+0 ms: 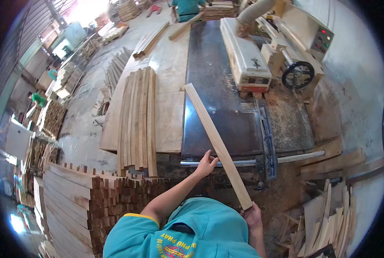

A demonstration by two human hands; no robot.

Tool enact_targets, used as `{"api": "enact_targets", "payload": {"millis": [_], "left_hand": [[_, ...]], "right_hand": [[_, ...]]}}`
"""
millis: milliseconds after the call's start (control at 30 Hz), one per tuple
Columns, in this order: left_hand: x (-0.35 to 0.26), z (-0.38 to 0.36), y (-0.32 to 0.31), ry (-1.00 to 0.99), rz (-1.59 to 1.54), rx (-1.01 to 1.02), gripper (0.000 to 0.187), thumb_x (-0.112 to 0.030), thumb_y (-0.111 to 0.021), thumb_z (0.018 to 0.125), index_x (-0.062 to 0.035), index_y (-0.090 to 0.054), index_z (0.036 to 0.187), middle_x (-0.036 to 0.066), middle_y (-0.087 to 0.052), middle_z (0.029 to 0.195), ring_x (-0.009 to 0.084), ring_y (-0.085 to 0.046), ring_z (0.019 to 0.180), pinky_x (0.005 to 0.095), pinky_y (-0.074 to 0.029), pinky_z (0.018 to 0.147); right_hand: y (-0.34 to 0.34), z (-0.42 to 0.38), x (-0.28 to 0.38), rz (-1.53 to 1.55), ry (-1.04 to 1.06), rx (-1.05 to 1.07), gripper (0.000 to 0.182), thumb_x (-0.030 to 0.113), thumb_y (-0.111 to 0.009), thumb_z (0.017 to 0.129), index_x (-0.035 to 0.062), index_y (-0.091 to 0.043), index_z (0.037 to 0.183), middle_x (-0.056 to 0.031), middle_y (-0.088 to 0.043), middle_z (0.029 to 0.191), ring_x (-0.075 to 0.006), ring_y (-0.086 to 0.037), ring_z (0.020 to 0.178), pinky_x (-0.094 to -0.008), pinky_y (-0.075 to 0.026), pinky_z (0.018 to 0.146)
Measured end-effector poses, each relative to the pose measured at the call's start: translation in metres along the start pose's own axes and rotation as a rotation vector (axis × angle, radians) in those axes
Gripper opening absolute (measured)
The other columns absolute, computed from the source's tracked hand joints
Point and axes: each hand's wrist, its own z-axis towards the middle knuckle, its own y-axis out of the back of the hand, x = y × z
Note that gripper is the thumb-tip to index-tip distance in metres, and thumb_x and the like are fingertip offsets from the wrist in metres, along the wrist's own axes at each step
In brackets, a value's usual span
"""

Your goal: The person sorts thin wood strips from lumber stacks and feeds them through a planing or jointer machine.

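A long pale wooden strip [220, 147] slants from over the dark metal machine table [220, 124] down toward my body. Its near end is in my right hand [253, 216], with the fingers closed round it low on the right. My left hand [206, 165] is beside the strip's left edge, fingers apart, above the shiny metal rail [243, 163] along the table's front. To the left of that hand, a row of similar wooden strips [136, 122] lies on the wooden side table [169, 116], with their near ends past its edge.
A saw machine with a long cream housing [252, 60] and a black handwheel [298, 75] stands at the right. A co-worker [187, 8] is at the far table end, by another strip [186, 26]. Stacked timber [71, 193] rises at lower left; offcuts [329, 219] lie lower right.
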Motion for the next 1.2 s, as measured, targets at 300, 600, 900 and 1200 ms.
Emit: {"api": "enact_targets", "payload": {"millis": [300,600,900,1200], "left_hand": [[-0.006,-0.024,-0.112,-0.319,0.198,0.264,0.090,-0.022,-0.064,0.099,0.0037,0.000,0.158,0.029,-0.049,0.130,0.0366,-0.055,0.121,0.0457,-0.050,0.098],[-0.023,-0.019,-0.171,-0.367,0.277,0.407,0.093,-0.019,-0.061,0.097,0.0039,0.004,0.159,0.031,-0.044,0.141,0.0426,-0.054,0.125,0.0452,-0.048,0.104],[-0.040,-0.015,-0.201,-0.423,0.277,0.335,0.091,-0.019,-0.060,0.096,0.0054,0.002,0.158,0.034,-0.041,0.143,0.0484,-0.049,0.131,0.0463,-0.047,0.107],[-0.046,0.027,-0.207,-0.424,0.374,0.197,0.092,-0.024,-0.070,0.092,0.0207,-0.012,0.148,0.034,-0.049,0.123,0.0473,-0.056,0.112,0.0486,-0.050,0.095]], "right_hand": [[0.092,-0.102,-0.048,0.007,0.053,-0.214,0.054,0.047,-0.038,0.105,0.0039,-0.058,0.130,-0.0153,-0.071,0.104,-0.0269,-0.067,0.083,-0.0414,-0.053,0.075],[0.096,-0.141,-0.071,-0.097,0.223,-0.378,0.042,0.033,-0.057,0.105,0.0032,-0.053,0.135,-0.0092,-0.069,0.100,-0.0224,-0.069,0.074,-0.0385,-0.059,0.066],[0.104,-0.136,-0.064,-0.266,0.318,-0.585,0.026,0.029,-0.053,0.107,0.0045,-0.058,0.115,-0.0035,-0.061,0.069,-0.0156,-0.061,0.054,-0.0323,-0.053,0.053],[0.070,-0.107,-0.041,-0.425,0.319,-0.626,0.028,0.026,-0.054,0.107,0.0018,-0.059,0.120,-0.0020,-0.061,0.070,-0.0101,-0.055,0.054,-0.0277,-0.048,0.052]]}}
